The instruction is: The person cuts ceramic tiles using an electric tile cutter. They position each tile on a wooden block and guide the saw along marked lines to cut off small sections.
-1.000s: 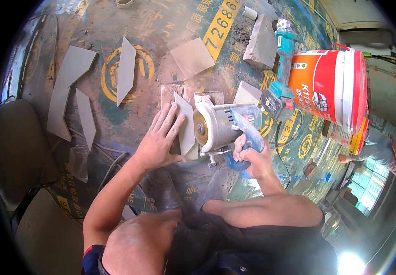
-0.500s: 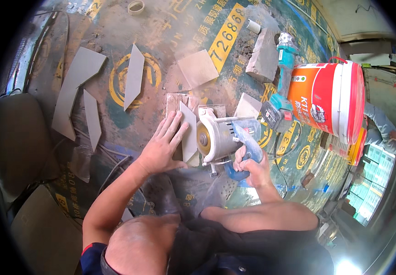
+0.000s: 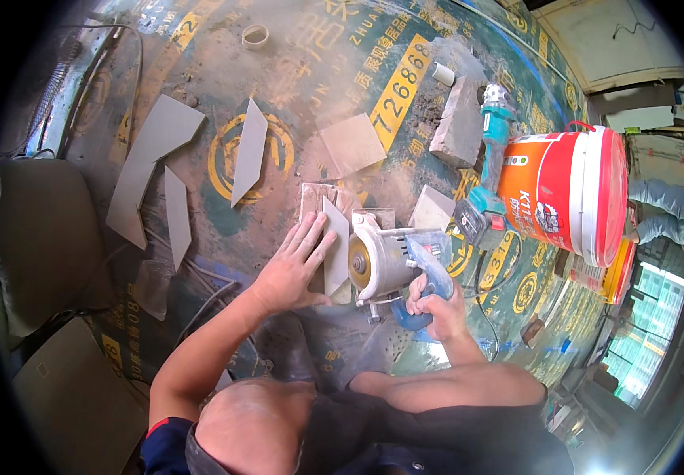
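Observation:
My left hand (image 3: 293, 267) lies flat with its fingers stretched out, pressing on a narrow, pointed piece of grey tile (image 3: 337, 245). Under that piece is a dusty block (image 3: 317, 195). My right hand (image 3: 437, 310) is wrapped round the blue handle of a handheld tile-cutting saw (image 3: 389, 257). The saw's round yellowish blade (image 3: 359, 264) stands beside the tile's right edge. Whether it touches the tile I cannot tell. Dust coats the saw and the floor about it.
Cut tile pieces (image 3: 250, 152) lie beyond and to the left, including an L-shaped one (image 3: 146, 162). At right, a teal angle grinder (image 3: 491, 158) leans against a red-and-orange bucket (image 3: 548, 186), near a stone block (image 3: 457, 123). Cables cross the floor, and another person's legs (image 3: 666, 210) show far right.
The whole view has shifted a little, so things sit slightly lower and mostly further right. My hands, the saw and the tile keep nearly the same places relative to each other.

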A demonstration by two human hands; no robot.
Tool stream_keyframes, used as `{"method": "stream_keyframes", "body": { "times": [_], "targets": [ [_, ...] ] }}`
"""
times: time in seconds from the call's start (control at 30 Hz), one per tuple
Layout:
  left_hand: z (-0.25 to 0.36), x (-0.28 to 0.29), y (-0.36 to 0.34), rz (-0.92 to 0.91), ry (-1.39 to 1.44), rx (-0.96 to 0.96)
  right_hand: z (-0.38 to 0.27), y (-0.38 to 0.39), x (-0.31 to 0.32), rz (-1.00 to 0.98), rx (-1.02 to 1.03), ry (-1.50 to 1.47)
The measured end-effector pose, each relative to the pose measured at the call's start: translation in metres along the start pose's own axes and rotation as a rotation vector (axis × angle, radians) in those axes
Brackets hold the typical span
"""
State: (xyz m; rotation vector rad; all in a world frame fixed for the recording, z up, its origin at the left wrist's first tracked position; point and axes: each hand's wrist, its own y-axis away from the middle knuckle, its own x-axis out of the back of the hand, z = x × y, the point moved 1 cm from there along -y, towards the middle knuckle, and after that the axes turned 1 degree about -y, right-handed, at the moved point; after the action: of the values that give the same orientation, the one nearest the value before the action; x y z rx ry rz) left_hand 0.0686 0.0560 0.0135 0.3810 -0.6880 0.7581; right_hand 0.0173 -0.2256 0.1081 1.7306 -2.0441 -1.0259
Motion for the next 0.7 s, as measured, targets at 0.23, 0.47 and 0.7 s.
{"method": "stream_keyframes", "body": {
  "times": [0.23, 0.47, 0.7],
  "targets": [
    [-0.002, -0.003, 0.001, 0.012, 0.008, -0.011, 0.003, 0.002, 0.002, 0.005, 0.001, 0.021],
    [-0.002, 0.000, 0.001, -0.003, -0.032, -0.007, 0.004, 0.004, 0.005, 0.003, -0.008, 0.054],
    [0.008, 0.004, -0.001, -0.032, -0.078, 0.045, -0.012, 0.031, 0.033, 0.107, -0.085, -0.113]
  ]
}}
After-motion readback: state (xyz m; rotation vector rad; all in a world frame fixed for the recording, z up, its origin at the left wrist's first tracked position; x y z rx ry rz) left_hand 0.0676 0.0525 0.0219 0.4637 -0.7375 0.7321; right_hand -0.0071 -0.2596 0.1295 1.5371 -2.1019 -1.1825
